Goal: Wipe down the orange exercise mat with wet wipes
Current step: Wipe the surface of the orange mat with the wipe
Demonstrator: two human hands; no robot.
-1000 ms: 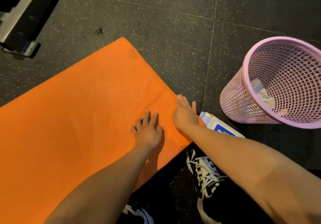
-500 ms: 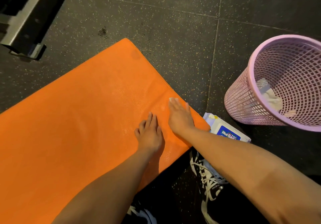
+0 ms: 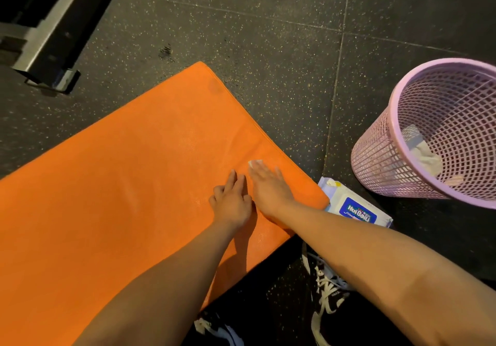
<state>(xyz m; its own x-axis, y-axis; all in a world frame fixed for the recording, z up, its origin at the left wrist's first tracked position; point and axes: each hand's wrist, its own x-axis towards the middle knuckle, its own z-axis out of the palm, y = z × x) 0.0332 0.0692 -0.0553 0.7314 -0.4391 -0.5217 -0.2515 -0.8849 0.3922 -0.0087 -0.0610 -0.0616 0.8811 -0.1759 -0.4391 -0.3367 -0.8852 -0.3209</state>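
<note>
The orange exercise mat (image 3: pixel 120 190) lies across the dark floor, one corner pointing away from me. My right hand (image 3: pixel 269 187) presses flat on the mat near its right edge, fingers straight, with a white wet wipe (image 3: pixel 255 163) under it; only the wipe's tip shows past the fingertips. My left hand (image 3: pixel 232 202) rests flat on the mat just left of the right hand, almost touching it. A pack of wet wipes (image 3: pixel 357 208) with a blue label lies on the floor against the mat's right corner.
A pink mesh waste basket (image 3: pixel 381 155) stands on the floor at the right with used wipes inside. My black shoes with white laces (image 3: pixel 326 289) are below the mat's near edge. A metal equipment frame (image 3: pixel 48 50) sits at the far left.
My right hand has slid left across the mat with the wipe, from the right edge toward my left hand. The left hand stayed where it was.
</note>
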